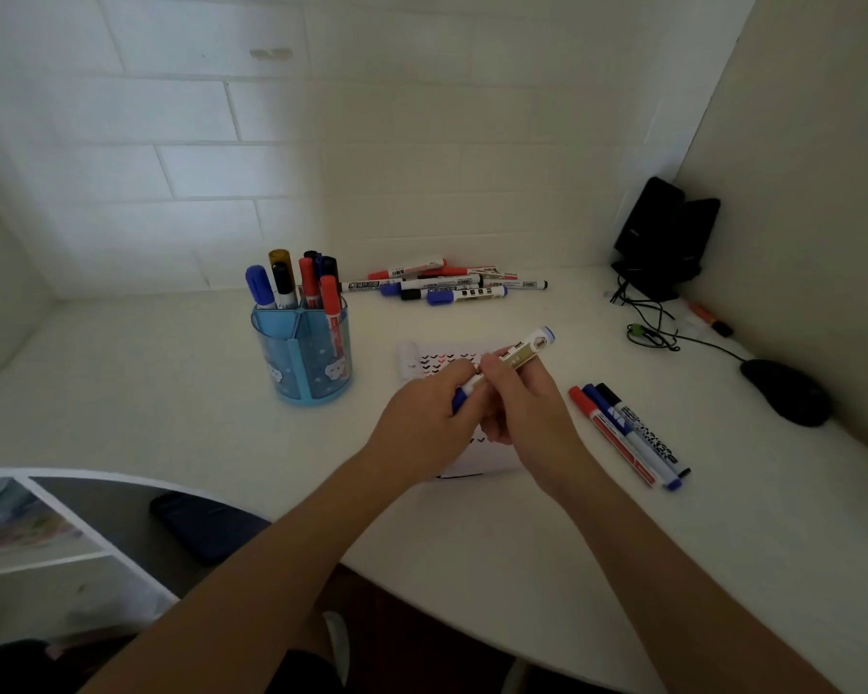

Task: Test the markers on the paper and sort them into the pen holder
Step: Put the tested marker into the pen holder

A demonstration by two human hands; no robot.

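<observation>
The left hand (pixel 417 418) pinches the cap end of a blue marker (pixel 524 349), the right hand (pixel 522 408) grips its barrel above the paper (pixel 437 360); a jerked pull could smear ink

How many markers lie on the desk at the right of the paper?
3, side by side: a red marker nearest the paper, a blue marker in the middle, and a black marker nearest the mouse. None seems hidden there.
</observation>
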